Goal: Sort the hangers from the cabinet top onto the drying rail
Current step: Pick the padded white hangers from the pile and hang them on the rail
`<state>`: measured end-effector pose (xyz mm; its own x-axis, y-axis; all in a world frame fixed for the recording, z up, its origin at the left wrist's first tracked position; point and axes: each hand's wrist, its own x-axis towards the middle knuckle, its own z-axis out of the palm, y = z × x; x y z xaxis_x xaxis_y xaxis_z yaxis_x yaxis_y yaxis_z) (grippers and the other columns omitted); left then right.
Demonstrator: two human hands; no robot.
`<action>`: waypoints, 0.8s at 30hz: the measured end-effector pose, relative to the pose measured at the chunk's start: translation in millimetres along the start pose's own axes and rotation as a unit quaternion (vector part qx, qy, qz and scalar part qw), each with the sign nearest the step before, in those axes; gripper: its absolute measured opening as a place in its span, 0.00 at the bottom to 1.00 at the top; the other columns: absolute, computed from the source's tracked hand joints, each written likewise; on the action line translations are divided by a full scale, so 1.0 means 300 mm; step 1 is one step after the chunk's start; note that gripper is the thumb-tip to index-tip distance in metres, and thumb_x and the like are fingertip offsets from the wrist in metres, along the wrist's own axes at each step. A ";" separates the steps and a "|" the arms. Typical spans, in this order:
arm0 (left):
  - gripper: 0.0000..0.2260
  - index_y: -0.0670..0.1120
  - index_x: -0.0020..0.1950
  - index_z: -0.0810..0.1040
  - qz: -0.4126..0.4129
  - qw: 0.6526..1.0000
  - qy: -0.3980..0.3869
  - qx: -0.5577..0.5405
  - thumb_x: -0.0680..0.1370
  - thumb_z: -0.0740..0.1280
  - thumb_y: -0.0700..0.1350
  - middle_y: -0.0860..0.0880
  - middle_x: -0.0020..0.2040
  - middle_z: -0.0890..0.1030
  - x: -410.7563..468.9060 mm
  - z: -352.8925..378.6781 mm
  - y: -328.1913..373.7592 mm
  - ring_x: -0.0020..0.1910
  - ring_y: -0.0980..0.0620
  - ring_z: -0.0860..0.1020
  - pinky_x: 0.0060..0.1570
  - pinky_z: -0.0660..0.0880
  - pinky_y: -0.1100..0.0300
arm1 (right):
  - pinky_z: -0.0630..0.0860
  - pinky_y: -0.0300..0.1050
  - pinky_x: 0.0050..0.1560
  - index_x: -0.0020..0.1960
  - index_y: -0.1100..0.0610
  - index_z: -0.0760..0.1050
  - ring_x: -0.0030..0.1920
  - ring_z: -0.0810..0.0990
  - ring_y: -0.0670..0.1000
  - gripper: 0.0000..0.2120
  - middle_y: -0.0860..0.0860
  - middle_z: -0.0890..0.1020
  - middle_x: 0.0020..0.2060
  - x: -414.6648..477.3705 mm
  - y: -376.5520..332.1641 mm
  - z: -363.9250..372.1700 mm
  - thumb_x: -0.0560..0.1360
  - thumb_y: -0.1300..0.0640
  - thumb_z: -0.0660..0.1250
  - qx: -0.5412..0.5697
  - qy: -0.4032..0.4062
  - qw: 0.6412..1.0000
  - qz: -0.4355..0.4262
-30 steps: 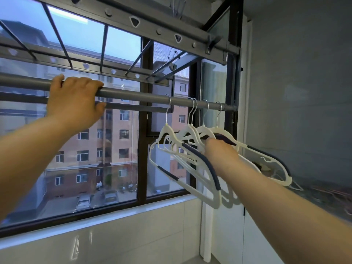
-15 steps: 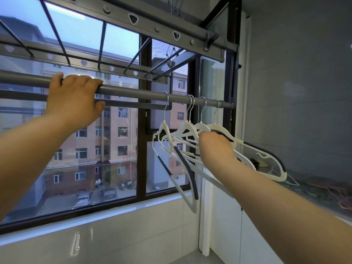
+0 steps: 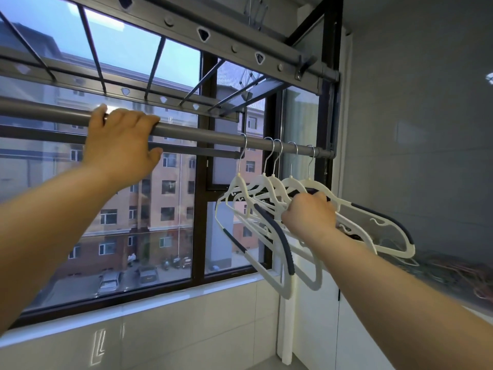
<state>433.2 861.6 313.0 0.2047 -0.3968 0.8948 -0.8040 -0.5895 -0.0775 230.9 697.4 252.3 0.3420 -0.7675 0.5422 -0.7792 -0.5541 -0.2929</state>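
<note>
Several white hangers (image 3: 266, 209) with dark grey grip strips hang by metal hooks from the right end of the grey drying rail (image 3: 202, 136). My right hand (image 3: 310, 216) is closed around the shoulders of the rightmost hangers, just below their hooks. My left hand (image 3: 121, 148) grips the drying rail further left, fingers curled over its top. More hangers (image 3: 458, 273), reddish and blurred, lie on the cabinet top (image 3: 437, 283) at the right.
A grey drying rack frame (image 3: 234, 49) with cross bars runs overhead. A large window (image 3: 149, 209) fills the left side, with a white tiled wall below it. A grey wall (image 3: 421, 129) closes the right side above white cabinet doors (image 3: 320, 316).
The hanging hangers have swung and spread a little under my right hand, which stays on them. My left hand keeps its grip on the rail. The view has shifted slightly.
</note>
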 end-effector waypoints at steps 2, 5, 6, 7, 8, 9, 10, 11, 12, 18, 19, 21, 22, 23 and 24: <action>0.23 0.43 0.68 0.66 -0.001 1.000 0.001 -0.001 0.75 0.64 0.48 0.39 0.65 0.71 0.000 0.003 -0.002 0.67 0.39 0.64 0.71 0.49 0.45 | 0.65 0.49 0.56 0.51 0.60 0.77 0.62 0.66 0.58 0.10 0.57 0.78 0.52 -0.011 -0.008 -0.003 0.76 0.58 0.60 0.003 0.015 1.000 -0.007; 0.23 0.42 0.68 0.66 -0.003 1.000 0.004 -0.002 0.75 0.64 0.48 0.38 0.65 0.71 -0.001 0.009 -0.003 0.67 0.38 0.64 0.71 0.49 0.44 | 0.64 0.50 0.58 0.51 0.60 0.78 0.62 0.66 0.58 0.10 0.57 0.79 0.52 -0.016 -0.019 -0.003 0.76 0.58 0.61 0.009 0.026 1.000 -0.005; 0.23 0.42 0.68 0.66 -0.003 1.000 0.005 -0.002 0.75 0.65 0.47 0.38 0.65 0.71 -0.002 0.011 -0.004 0.67 0.38 0.64 0.71 0.49 0.44 | 0.65 0.50 0.58 0.51 0.60 0.77 0.62 0.66 0.58 0.09 0.56 0.79 0.52 -0.017 -0.021 -0.002 0.76 0.58 0.60 0.012 0.025 1.000 -0.002; 0.24 0.42 0.68 0.65 -0.003 1.000 0.005 -0.003 0.75 0.65 0.47 0.38 0.66 0.70 -0.001 0.013 -0.004 0.68 0.38 0.64 0.71 0.49 0.44 | 0.65 0.50 0.58 0.51 0.60 0.77 0.62 0.66 0.58 0.09 0.56 0.79 0.52 -0.016 -0.022 0.000 0.76 0.58 0.60 0.015 0.021 1.000 0.000; 0.24 0.42 0.69 0.65 -0.002 1.000 0.006 -0.006 0.75 0.65 0.47 0.38 0.66 0.70 -0.001 0.015 -0.005 0.68 0.38 0.63 0.71 0.48 0.44 | 0.65 0.50 0.58 0.51 0.60 0.77 0.62 0.66 0.58 0.10 0.56 0.79 0.52 -0.015 -0.023 0.002 0.76 0.58 0.60 0.014 0.017 1.000 0.000; 0.24 0.42 0.69 0.65 0.001 1.000 0.007 -0.008 0.75 0.65 0.47 0.38 0.67 0.69 -0.001 0.019 -0.006 0.69 0.38 0.62 0.71 0.47 0.44 | 0.65 0.51 0.59 0.52 0.59 0.77 0.62 0.67 0.58 0.10 0.56 0.79 0.52 -0.014 -0.024 0.004 0.77 0.57 0.60 0.012 0.015 1.000 -0.003; 0.25 0.41 0.69 0.65 0.004 1.000 0.010 -0.012 0.75 0.65 0.47 0.38 0.68 0.68 -0.004 0.023 -0.006 0.70 0.39 0.61 0.71 0.47 0.44 | 0.64 0.51 0.59 0.52 0.59 0.77 0.61 0.67 0.58 0.11 0.56 0.79 0.52 -0.013 -0.024 0.005 0.77 0.56 0.59 0.008 0.014 1.000 -0.006; 0.25 0.41 0.69 0.65 0.008 1.000 0.017 -0.017 0.74 0.65 0.46 0.38 0.69 0.67 -0.009 0.028 -0.006 0.70 0.38 0.60 0.71 0.46 0.44 | 0.64 0.51 0.60 0.53 0.59 0.77 0.61 0.67 0.58 0.11 0.56 0.79 0.52 -0.010 -0.024 0.006 0.77 0.55 0.59 0.005 0.015 1.000 -0.008; 0.25 0.41 0.69 0.65 0.011 0.999 0.027 -0.026 0.74 0.66 0.46 0.37 0.69 0.66 -0.018 0.034 -0.005 0.71 0.38 0.59 0.71 0.46 0.44 | 0.64 0.51 0.60 0.53 0.59 0.76 0.61 0.67 0.58 0.11 0.56 0.79 0.53 -0.007 -0.024 0.008 0.77 0.55 0.59 0.002 0.017 1.000 -0.010; 0.22 0.41 0.67 0.69 -0.031 0.992 0.037 -0.113 0.74 0.67 0.42 0.38 0.68 0.68 -0.150 0.051 0.070 0.70 0.38 0.61 0.70 0.50 0.45 | 0.66 0.51 0.54 0.54 0.59 0.73 0.60 0.68 0.59 0.16 0.56 0.77 0.54 -0.019 0.004 0.001 0.76 0.47 0.60 0.001 0.057 0.997 -0.054; 0.21 0.40 0.65 0.70 -0.037 0.992 0.028 -0.117 0.74 0.67 0.41 0.38 0.67 0.70 -0.184 0.051 0.092 0.68 0.37 0.64 0.69 0.53 0.43 | 0.66 0.51 0.54 0.54 0.60 0.72 0.59 0.69 0.59 0.16 0.56 0.77 0.54 -0.029 0.022 -0.008 0.76 0.47 0.60 0.007 0.068 0.995 -0.066; 0.17 0.40 0.61 0.74 -0.052 0.990 0.005 -0.130 0.73 0.67 0.40 0.37 0.63 0.74 -0.260 0.049 0.146 0.63 0.36 0.69 0.64 0.61 0.41 | 0.67 0.50 0.52 0.54 0.60 0.73 0.58 0.70 0.59 0.16 0.57 0.77 0.54 -0.047 0.071 -0.027 0.76 0.49 0.61 0.023 0.088 0.991 -0.098; 0.14 0.40 0.59 0.76 -0.066 0.988 -0.010 -0.142 0.73 0.67 0.40 0.37 0.60 0.76 -0.302 0.047 0.180 0.59 0.35 0.72 0.60 0.65 0.41 | 0.67 0.49 0.51 0.54 0.60 0.73 0.57 0.70 0.59 0.15 0.57 0.77 0.53 -0.059 0.101 -0.041 0.76 0.49 0.61 0.036 0.095 0.988 -0.114; 0.12 0.40 0.56 0.78 -0.084 0.984 -0.025 -0.157 0.73 0.67 0.39 0.37 0.57 0.78 -0.344 0.044 0.216 0.55 0.35 0.75 0.55 0.69 0.43 | 0.67 0.48 0.50 0.53 0.60 0.74 0.56 0.71 0.59 0.15 0.57 0.77 0.53 -0.071 0.133 -0.058 0.76 0.49 0.61 0.053 0.100 0.985 -0.131; 0.10 0.41 0.54 0.79 -0.104 0.978 -0.041 -0.174 0.74 0.67 0.39 0.38 0.54 0.80 -0.387 0.043 0.254 0.51 0.36 0.76 0.51 0.71 0.45 | 0.68 0.48 0.49 0.52 0.60 0.74 0.56 0.72 0.59 0.14 0.57 0.78 0.52 -0.085 0.168 -0.077 0.76 0.50 0.61 0.070 0.102 0.981 -0.148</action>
<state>355.3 853.7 197.4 0.4166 -0.3582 0.8355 -0.8787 -0.3942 0.2692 170.8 696.5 241.7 0.4183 -0.4932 0.7628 -0.5763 -0.7932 -0.1968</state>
